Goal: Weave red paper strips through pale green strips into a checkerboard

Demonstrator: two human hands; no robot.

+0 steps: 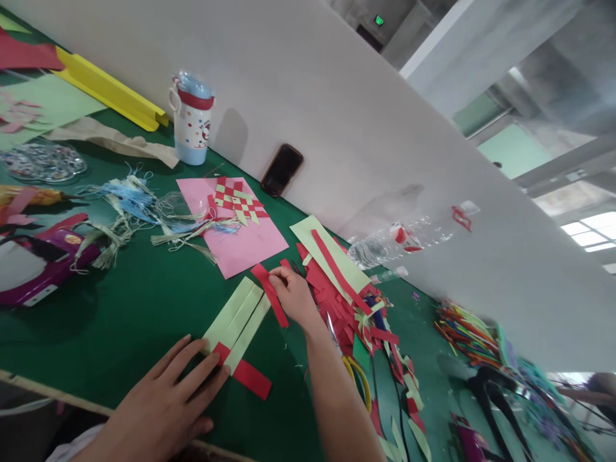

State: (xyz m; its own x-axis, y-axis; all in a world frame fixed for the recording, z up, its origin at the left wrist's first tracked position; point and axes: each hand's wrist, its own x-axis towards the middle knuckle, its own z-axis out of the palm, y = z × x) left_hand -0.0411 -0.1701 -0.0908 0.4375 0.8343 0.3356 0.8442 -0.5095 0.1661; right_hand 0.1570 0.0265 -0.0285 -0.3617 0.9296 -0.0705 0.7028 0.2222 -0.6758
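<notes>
A light green paper sheet (234, 314), slit lengthwise into strips, lies on the green tabletop. One red paper strip (251, 378) is threaded through its near end and sticks out to the right. My left hand (168, 385) rests flat over that near end, fingers spread, fingertips on the paper. Beyond the far end, my right hand (292, 294) pinches another red paper strip (270, 294) between thumb and fingers. Scissors with yellow handles (359, 378) lie partly behind my right forearm.
Red paper scraps (332, 295) pile up right of my right hand. Behind stand a pink sheet (240, 247) with woven pieces, a phone (282, 169), a cup (193, 122) and a plastic bottle (385, 242). Tassels (129, 199) and a purple tool (48, 269) lie left.
</notes>
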